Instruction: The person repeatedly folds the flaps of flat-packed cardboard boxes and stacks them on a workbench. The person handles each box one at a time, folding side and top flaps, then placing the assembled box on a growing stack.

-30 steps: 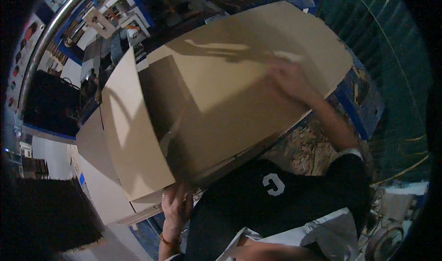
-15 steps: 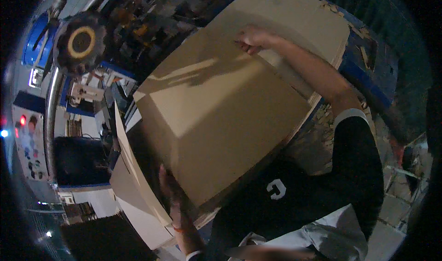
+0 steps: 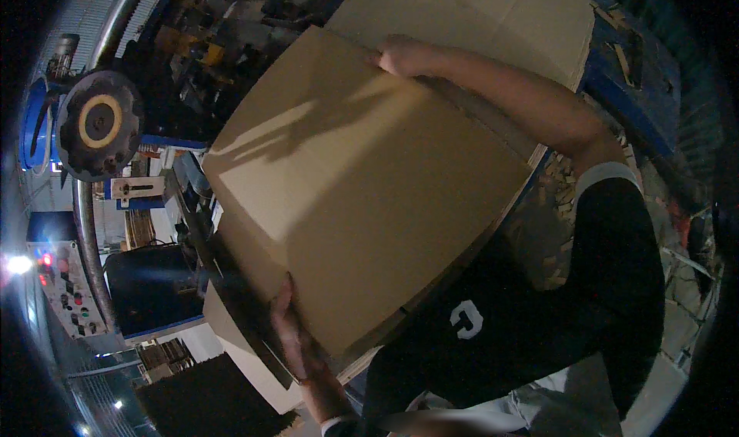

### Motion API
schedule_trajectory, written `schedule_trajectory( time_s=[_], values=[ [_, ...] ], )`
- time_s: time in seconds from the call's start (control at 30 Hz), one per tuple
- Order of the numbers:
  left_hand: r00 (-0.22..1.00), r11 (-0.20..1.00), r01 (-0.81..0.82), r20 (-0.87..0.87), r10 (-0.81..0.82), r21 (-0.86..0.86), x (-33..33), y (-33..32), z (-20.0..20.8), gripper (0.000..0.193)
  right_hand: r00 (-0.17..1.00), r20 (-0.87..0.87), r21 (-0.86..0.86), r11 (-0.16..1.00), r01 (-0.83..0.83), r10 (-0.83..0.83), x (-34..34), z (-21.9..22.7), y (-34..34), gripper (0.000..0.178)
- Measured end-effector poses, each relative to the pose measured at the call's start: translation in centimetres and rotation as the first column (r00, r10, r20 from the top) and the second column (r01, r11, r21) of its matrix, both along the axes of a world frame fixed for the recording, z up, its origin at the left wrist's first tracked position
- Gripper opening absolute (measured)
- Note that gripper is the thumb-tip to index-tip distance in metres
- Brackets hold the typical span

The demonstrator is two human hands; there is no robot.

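- The large, flat brown cardboard sheet lies in front of the person, overlapping paler brown cardboard behind it.
- The right hand is curled around its far edge, the left hand lies along its left edge; this spread probably keeps the broad sheet level.
- The right hand's fingertips are hidden; whether the left hand grips, I cannot tell.
- The paler cardboard is cut off at the top.

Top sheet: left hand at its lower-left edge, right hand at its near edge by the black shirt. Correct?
No: the right hand is at the upper-right edge of the top sheet, as the head view shows. The left hand is at the lower-left edge, as stated.
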State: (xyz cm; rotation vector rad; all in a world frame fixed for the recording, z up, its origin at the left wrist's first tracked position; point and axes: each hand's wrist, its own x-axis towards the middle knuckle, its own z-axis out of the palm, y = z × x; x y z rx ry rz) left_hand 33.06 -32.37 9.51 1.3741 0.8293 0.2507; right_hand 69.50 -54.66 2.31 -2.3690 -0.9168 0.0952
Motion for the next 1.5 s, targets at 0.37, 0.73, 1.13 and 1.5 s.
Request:
schedule_trajectory(
  time_s=[0.37, 0.73, 1.13, 1.5],
  values=[
    [0.974, 0.996, -0.013, -0.222, 0.033, 0.090, 1.5, -1.8, 0.2, 0.061, 0.664, -0.721, 0.402, 0.900, 0.170, 0.196, -0.3, 0.6, -1.2, 0.038],
    [0.981, 0.995, 0.063, -0.188, -0.048, 0.077, 0.7, 2.5, -2.7, 0.065, 0.761, -0.626, 0.171, 0.982, -0.078, 0.170, -1.1, 2.2, -3.5, 0.050],
    [0.968, 0.145, 0.110, -0.073, -0.239, 0.983, -15.6, -2.4, -2.1, 0.054, 0.872, -0.487, 0.125, 0.992, 0.026, 0.038, -1.0, 2.2, -3.5, 0.037],
    [0.910, -0.104, 0.410, -0.414, -0.010, 0.906, -15.3, 5.1, -1.4, 0.071, 0.973, 0.213, -0.112, 0.987, 0.119, -0.093, -2.7, 5.0, -3.2, 0.055]
  ],
)
